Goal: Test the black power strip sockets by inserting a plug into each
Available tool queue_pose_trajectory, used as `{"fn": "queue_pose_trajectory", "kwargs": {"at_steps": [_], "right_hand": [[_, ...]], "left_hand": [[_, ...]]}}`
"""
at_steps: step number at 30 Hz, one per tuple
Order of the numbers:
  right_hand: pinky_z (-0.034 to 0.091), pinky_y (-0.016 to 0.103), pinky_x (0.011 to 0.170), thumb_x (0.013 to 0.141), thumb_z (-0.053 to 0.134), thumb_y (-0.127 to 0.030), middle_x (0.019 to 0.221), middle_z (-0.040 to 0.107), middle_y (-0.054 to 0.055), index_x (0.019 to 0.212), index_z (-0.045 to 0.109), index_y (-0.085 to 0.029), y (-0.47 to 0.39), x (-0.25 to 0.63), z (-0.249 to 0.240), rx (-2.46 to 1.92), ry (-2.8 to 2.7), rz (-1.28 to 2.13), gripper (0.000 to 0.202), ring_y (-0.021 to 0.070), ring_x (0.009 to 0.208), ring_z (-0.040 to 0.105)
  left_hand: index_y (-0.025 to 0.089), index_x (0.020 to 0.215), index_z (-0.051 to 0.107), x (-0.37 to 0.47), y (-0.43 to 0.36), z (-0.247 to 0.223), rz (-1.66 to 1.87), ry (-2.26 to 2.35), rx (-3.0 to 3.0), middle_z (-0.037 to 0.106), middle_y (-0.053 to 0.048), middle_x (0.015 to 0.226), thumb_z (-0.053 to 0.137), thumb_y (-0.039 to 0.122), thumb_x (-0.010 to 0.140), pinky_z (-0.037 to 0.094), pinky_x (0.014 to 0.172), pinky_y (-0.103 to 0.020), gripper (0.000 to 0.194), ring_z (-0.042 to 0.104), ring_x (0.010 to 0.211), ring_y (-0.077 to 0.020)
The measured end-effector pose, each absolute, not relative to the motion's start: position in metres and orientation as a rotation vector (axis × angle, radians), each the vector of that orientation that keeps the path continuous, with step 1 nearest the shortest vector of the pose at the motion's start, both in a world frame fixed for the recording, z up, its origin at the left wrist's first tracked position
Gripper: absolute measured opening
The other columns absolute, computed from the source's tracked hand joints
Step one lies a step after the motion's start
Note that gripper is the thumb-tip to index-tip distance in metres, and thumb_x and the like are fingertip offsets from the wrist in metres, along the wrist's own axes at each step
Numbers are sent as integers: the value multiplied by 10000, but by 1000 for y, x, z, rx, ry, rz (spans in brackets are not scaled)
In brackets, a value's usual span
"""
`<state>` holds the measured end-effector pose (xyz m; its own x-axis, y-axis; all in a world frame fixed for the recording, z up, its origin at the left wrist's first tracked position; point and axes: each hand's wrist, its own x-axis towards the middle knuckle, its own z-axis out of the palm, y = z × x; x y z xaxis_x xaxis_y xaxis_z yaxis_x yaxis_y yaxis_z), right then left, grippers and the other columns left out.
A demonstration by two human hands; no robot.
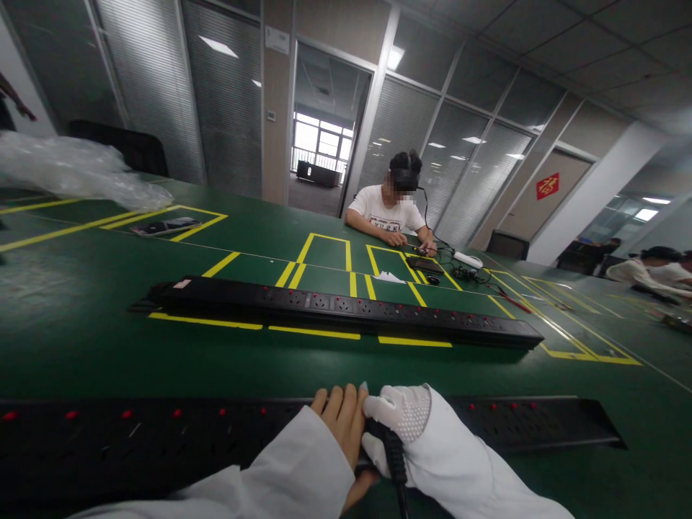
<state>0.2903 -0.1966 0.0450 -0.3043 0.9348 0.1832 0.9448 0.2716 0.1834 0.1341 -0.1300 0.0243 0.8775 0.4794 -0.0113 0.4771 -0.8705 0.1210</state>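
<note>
A long black power strip (216,440) with a row of red switches lies across the near side of the table. My bare left hand (342,418) wraps over its middle, fingers on the far edge and thumb lower down on the near side. Beside it, my right hand (400,422) wears a white dotted glove and closes around a black plug (386,440), whose cable runs down towards me. The plug's front end is hidden, so I cannot tell whether it sits in a socket. Farther off rests a second black power strip (335,306), with nobody touching it.
Yellow tape (324,236) marks rectangles on the green table (303,364). Bubble wrap (70,169) and a phone (165,226) are at far left. A co-worker (389,209) sits opposite near cables (468,272) and a white power strip (468,259). More people sit at right.
</note>
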Motion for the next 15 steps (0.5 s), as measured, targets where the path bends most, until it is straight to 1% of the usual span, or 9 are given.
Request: {"fn": "queue_pose_trajectory", "kwargs": {"at_steps": [4,8,10,12,15], "right_hand": [[269,247,513,801,460,-424,714,561,-9,1036,563,-247,-197,290,46,-1833,-2463,-381,312,101,567,496],[300,230,504,808,497,-432,706,555,-9,1024,574,-232,-197,288,49,-1839,-2461,-353,304,98,564,497],[355,221,523,851,487,-436,732,553,-6,1022,570,-199,-199,286,51,-1834,-2452,-337,303,93,582,498],[423,234,564,893,462,-434,795,566,7,1027,560,-165,-201,283,53,-1823,-2436,-322,316,90,621,513],[477,259,626,913,458,-409,901,584,28,1043,555,-154,-203,279,54,-1810,-2415,-310,302,96,692,546]], "left_hand": [[31,1381,317,134,-129,25,6,735,2945,425,-191,1371,515,298,680,351,985,-477,776,463,1151,-343],[34,1375,333,134,-130,25,35,745,2921,436,-187,1364,503,334,701,348,987,-471,756,466,1152,-341],[35,1372,338,134,-130,25,41,746,2918,442,-188,1359,501,338,705,347,986,-473,751,469,1148,-342],[23,1368,342,133,-129,24,58,732,2920,445,-197,1353,495,376,723,347,981,-481,751,469,1143,-352],[17,1365,350,132,-129,22,91,704,2941,446,-206,1350,485,407,749,348,976,-488,742,468,1139,-356]]}}
